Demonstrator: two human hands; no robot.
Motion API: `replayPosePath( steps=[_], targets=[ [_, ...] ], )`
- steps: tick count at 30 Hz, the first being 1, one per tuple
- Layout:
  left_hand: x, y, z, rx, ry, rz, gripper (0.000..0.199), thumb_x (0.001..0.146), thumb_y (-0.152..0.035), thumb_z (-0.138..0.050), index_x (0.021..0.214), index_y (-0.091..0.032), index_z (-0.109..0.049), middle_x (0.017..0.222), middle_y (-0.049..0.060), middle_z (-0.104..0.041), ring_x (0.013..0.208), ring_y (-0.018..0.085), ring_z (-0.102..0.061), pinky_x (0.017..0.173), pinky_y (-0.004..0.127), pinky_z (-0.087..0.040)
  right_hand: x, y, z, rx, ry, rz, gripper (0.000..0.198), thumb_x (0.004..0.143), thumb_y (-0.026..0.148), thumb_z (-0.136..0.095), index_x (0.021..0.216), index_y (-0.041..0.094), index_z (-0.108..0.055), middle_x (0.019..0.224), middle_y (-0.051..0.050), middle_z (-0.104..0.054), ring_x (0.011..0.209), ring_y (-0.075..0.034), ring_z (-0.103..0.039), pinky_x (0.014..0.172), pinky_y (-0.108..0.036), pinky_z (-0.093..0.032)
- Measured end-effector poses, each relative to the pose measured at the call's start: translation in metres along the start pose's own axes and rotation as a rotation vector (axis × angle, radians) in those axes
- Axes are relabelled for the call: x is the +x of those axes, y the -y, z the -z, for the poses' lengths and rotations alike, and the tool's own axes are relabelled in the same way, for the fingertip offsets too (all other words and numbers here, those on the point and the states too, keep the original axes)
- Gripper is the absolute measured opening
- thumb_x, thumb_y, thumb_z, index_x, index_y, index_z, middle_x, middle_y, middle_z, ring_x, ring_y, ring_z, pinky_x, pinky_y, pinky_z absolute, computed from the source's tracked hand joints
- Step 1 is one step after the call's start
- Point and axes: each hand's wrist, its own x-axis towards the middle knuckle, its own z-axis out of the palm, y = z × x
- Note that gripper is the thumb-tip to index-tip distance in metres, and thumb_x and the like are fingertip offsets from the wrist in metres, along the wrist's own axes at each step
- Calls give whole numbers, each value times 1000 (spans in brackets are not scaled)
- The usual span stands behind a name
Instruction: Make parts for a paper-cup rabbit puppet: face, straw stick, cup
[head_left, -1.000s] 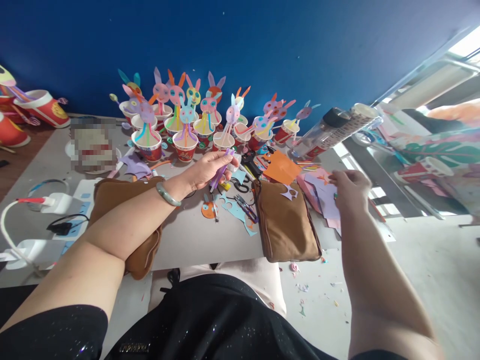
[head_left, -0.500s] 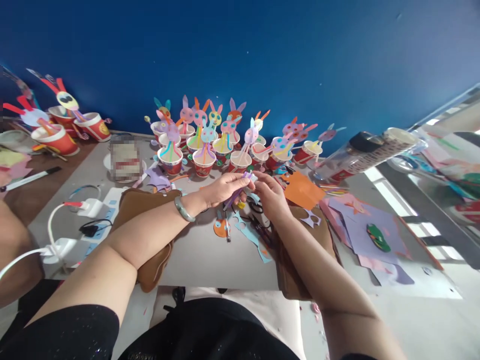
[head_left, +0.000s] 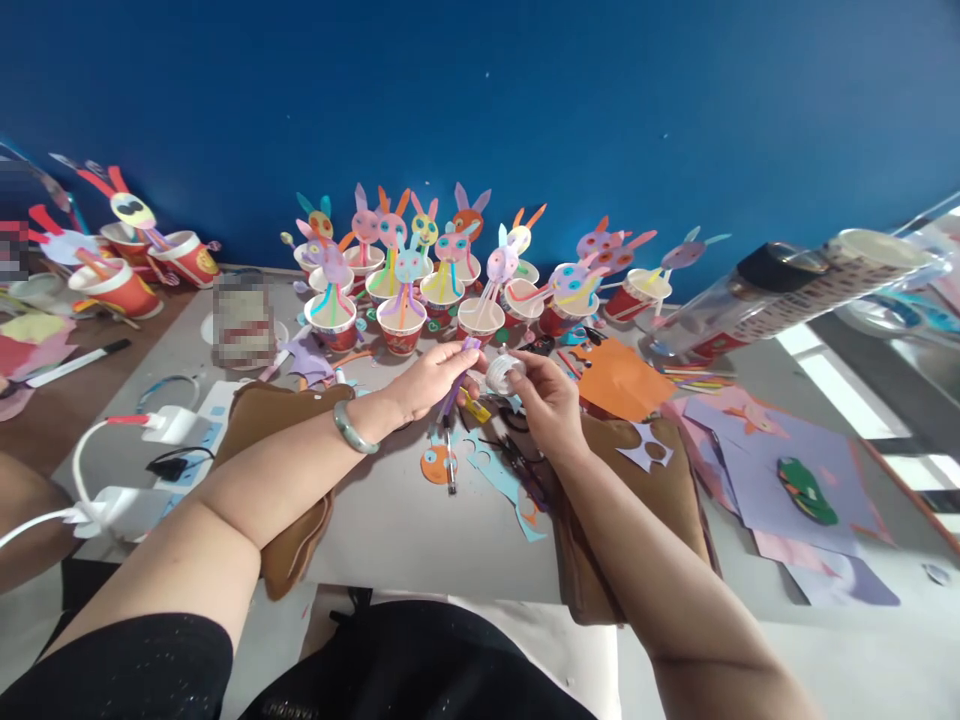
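My left hand point(head_left: 431, 384) is closed on narrow purple paper strips point(head_left: 453, 392), pinching their upper end between thumb and fingers. Beside it, my right hand point(head_left: 553, 402) grips a whitish, translucent roll of tape point(head_left: 500, 372). A small gap separates the roll from the strips. Below the hands lie a pen point(head_left: 451, 470), an orange paper face point(head_left: 433, 464) and light-blue paper scraps point(head_left: 495, 470). Dark-handled scissors point(head_left: 521, 462) rest near my right wrist, partly hidden. Something yellow point(head_left: 475, 406) shows just under the fingers.
Several paper cups point(head_left: 401, 325) with paper rabbit figures stand along the blue wall. Two brown cushions point(head_left: 259, 430) lie under my forearms. A power strip point(head_left: 214, 410) with white cables is at left. Orange paper point(head_left: 626, 385), purple sheets point(head_left: 757, 470) and a clear bottle point(head_left: 720, 310) are at right.
My hands have moved slightly apart. The tape roll now shows clearly in my right hand, turned toward the camera. The view has shifted a little.
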Motion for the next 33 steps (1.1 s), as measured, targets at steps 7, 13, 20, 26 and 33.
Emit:
replayPosePath(
  steps=[7,13,20,26,33],
  targets=[
    [1,0,-2,33,-47,-12,21,104,-27,-52,90,-16,-63,66,-4,-58,52,6,-53,51,19,-40,-8,6,-10,-3,32,25,32,87,52,-75,104,25,-69,91,-3,-72,78,-18,-67,73,-33,-56],
    [-5,-12,-7,12,-17,27,28,107,-22,-44,84,-16,-58,60,-8,-37,45,3,-32,46,20,-21,-7,12,-11,-17,-17,39,16,83,34,-74,96,25,-71,89,-3,-71,76,-17,-65,72,-32,-54],
    [-6,-17,-11,21,-44,53,31,108,-21,-44,80,-16,-56,57,-9,-30,44,2,-27,47,18,-20,-8,10,-13,-15,-28,17,15,80,31,-72,94,26,-70,87,-3,-71,74,-18,-64,69,-33,-53],
    [-7,-17,-9,65,-98,56,29,104,-23,-47,78,-16,-58,56,-9,-30,44,4,-28,46,17,-22,-10,5,-14,-4,20,0,18,81,36,-69,97,27,-68,87,-2,-70,72,-17,-61,66,-32,-50],
    [-7,-14,-6,95,-94,17,22,94,-33,-61,81,-16,-64,57,-8,-31,46,5,-29,47,19,-24,-10,2,-13,3,33,0,19,81,31,-65,98,25,-68,85,-1,-69,72,-16,-60,68,-31,-50]
  ],
)
